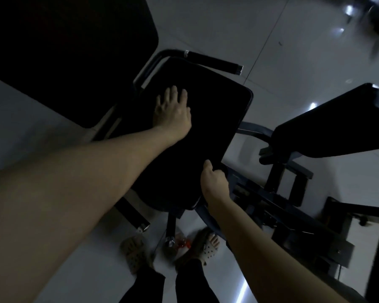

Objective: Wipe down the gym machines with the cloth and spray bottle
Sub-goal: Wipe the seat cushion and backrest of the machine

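Surroundings: pale glossy floor tiles under a dark machine frame; the lighting is poor and detail is lost in the black surfaces
Back pad: large black back pad at upper left, just beside the seat pad's far left corner
Upper handle: black grip bar with chrome ends, running along the seat pad's far edge
Lower handle: second bar with a chrome end cap, below the seat pad's near left side
Neighbouring pad: another black pad to the right, apart from the seat pad
Feet: two perforated sandals on the floor below the seat
Floor object: small item with red parts between the feet; too blurred to say whether it is the spray bottle
Seat pad: black seat pad at frame centre, its long axis running from the person away and slightly to the right, broad face up
Cloth: cannot be made out against the black pad
Left hand: left hand lies palm down on the far left part of the seat pad, fingers straight and slightly spread, pointing away
Right hand: right hand grips the seat pad's near right edge, thumb on top, fingers curled under the rim
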{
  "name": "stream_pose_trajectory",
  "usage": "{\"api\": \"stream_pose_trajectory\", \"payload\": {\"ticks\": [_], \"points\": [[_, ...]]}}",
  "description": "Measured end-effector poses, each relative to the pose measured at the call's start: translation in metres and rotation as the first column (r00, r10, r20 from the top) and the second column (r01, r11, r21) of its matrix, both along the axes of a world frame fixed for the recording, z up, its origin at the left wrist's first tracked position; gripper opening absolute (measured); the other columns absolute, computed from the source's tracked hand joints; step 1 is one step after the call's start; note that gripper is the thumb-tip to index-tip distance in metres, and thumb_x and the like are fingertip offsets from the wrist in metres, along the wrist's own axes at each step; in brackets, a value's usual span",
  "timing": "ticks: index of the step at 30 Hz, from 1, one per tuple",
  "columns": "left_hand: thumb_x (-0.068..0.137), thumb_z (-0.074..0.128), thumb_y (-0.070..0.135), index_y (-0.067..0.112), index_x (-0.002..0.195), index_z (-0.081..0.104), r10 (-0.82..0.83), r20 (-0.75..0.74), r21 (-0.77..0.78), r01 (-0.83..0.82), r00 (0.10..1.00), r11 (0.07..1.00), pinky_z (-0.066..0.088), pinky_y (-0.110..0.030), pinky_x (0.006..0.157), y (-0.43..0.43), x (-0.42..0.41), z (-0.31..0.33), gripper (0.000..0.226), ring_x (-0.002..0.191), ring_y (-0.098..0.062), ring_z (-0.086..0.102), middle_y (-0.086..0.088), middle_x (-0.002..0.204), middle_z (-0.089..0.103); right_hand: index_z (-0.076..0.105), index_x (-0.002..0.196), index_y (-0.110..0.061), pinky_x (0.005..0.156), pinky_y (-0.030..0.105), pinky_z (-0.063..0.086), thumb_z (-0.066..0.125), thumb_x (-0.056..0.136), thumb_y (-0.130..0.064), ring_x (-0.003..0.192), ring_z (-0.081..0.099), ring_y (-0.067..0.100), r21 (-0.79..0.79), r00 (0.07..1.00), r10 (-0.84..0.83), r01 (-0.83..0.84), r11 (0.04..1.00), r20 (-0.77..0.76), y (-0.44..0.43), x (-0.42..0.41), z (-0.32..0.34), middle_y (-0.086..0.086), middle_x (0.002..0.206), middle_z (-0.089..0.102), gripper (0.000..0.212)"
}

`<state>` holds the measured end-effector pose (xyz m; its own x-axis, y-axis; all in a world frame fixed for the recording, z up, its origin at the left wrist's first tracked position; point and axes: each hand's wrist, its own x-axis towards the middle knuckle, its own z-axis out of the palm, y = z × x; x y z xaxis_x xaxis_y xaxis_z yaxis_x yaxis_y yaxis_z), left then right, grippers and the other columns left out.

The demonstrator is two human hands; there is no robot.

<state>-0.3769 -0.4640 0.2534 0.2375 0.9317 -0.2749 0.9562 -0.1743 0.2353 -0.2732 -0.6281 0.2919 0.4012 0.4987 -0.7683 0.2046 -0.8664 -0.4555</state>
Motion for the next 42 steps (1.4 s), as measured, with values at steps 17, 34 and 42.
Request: {"api": "stream_pose_trajectory", "payload": {"ticks": [17, 34, 42], "points": [[0.098, 0.052, 0.056, 0.022, 0.128, 0.051, 0.893, 0.356, -0.849, -0.305, 0.276, 0.432, 0.057, -0.040, 0.087, -0.269, -0.058, 0.045, 0.045, 0.092, -0.014, 0.066, 0.003, 0.100, 0.065, 0.056, 0.111, 0.001, 0.092, 0.053, 0.055, 0.050, 0.091, 0.008, 0.104, 0.062, 0.041, -0.264, 0.638, -0.621, 0.569, 0.779, -0.455, -0.076, -0.039, 0.034, 0.027, 0.110, 0.058, 0.022], [0.094, 0.062, -0.004, 0.006, 0.130, 0.057, 0.831, 0.441, -0.822, -0.524, -0.338, 0.223, 0.058, -0.019, 0.065, -0.207, -0.090, -0.002, 0.038, 0.086, -0.011, 0.069, -0.005, 0.114, 0.066, 0.064, 0.101, -0.014, 0.067, 0.046, 0.059, 0.051, 0.097, -0.017, 0.072, 0.067, 0.029, 0.190, 0.705, 0.588, -0.690, 0.698, 0.398, 0.026, 0.009, 0.021, 0.008, 0.082, 0.067, 0.014], [0.100, 0.058, 0.025, 0.017, 0.149, 0.040, 0.834, 0.518, -0.699, -0.654, -0.188, 0.287, 0.058, -0.040, 0.095, -0.199, -0.084, -0.004, 0.053, 0.116, -0.018, 0.063, -0.001, 0.136, 0.058, 0.055, 0.117, -0.009, 0.069, 0.034, 0.038, 0.055, 0.097, -0.023, 0.089, 0.054, 0.027, 0.242, 0.500, 0.499, -0.836, 0.493, 0.708, 0.062, 0.008, -0.009, 0.009, 0.104, 0.058, 0.025]]}}
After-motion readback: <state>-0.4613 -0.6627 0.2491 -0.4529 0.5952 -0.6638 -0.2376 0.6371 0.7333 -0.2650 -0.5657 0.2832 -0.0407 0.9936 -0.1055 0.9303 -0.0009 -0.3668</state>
